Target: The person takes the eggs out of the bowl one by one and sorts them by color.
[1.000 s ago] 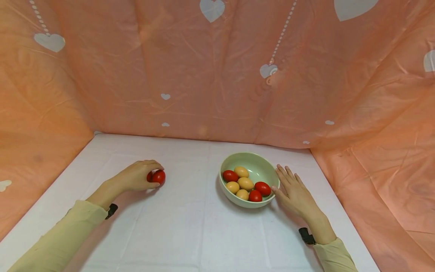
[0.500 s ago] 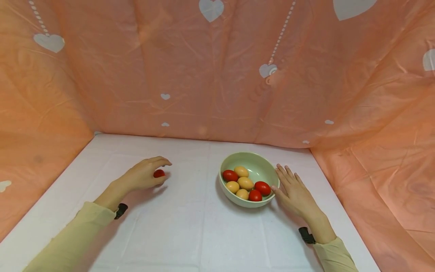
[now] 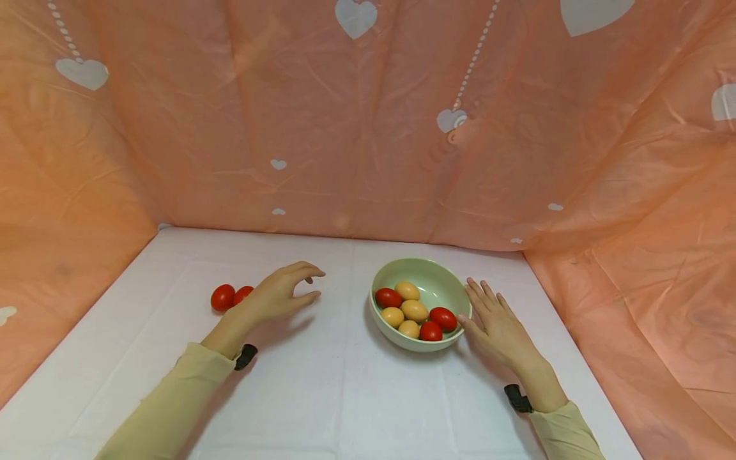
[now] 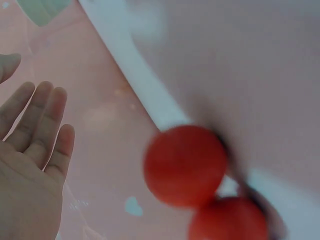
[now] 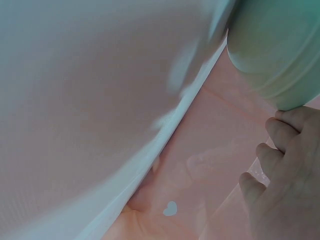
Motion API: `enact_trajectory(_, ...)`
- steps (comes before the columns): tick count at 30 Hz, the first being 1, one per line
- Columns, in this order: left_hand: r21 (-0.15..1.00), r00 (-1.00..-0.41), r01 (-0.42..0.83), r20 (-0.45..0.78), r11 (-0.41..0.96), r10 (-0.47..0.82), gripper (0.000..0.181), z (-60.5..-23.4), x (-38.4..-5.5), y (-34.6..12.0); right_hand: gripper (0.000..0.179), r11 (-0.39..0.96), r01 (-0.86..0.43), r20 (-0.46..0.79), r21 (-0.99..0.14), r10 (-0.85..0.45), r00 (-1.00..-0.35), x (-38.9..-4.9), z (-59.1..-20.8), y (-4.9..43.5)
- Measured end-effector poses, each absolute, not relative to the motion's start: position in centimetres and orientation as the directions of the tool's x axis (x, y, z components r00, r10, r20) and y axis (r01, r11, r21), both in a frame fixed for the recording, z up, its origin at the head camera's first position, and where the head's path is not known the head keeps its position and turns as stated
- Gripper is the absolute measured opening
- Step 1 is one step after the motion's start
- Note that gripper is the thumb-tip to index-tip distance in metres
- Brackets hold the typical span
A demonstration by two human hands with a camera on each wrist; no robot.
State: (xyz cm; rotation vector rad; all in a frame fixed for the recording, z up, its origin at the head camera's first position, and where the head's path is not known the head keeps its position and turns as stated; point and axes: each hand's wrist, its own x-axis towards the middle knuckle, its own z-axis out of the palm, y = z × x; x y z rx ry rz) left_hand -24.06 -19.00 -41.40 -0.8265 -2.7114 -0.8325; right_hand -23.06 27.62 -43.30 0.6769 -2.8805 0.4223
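Note:
My left hand [image 3: 278, 294] is over the white table with thumb and fingers spread, holding nothing. Behind its wrist lie two red eggs, the left one [image 3: 223, 298] in full sight and the right one [image 3: 243, 294] partly covered by the hand; both loom blurred in the left wrist view, the nearer red egg [image 4: 185, 166] largest. To the right stands a pale green bowl [image 3: 421, 345] with several yellow eggs [image 3: 414, 310] and red eggs [image 3: 443, 319] inside. My right hand [image 3: 503, 329] lies against the bowl's right side, fingers straight, thumb at the rim.
A white cloth [image 3: 299, 396] covers the table. Orange curtains with white hearts rise behind it [image 3: 368, 160] and along both sides. The bowl sits right of the table's middle, near the right hand.
My left hand has let go of the red egg at the left and moved right, toward the bowl, uncovering two red eggs. My right hand and the bowl stay put.

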Motion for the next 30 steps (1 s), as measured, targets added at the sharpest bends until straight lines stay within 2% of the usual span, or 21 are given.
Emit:
enact_trajectory(12, 0.466, -0.75, 0.661, 0.412, 0.588, 0.517, 0.039, -40.1, -25.5, -13.7, 0.074, 0.861, -0.452, 0.209, -0.235, -0.409, -0.888, -23.2, -43.3, 27.8)
enact_trajectory(23, 0.477, -0.691, 0.717, 0.395, 0.508, 0.605, 0.039, -39.5, -26.7, -8.7, 0.073, 0.858, -0.452, 0.208, -0.244, -0.409, -0.888, -23.2, -43.4, 27.7)
enact_trajectory(30, 0.509, -0.671, 0.719, 0.333, 0.473, 0.662, 0.038, -39.5, -27.0, -5.4, 0.074, 0.863, -0.442, 0.19, -0.246, -0.404, -0.895, -23.1, -43.3, 27.5)
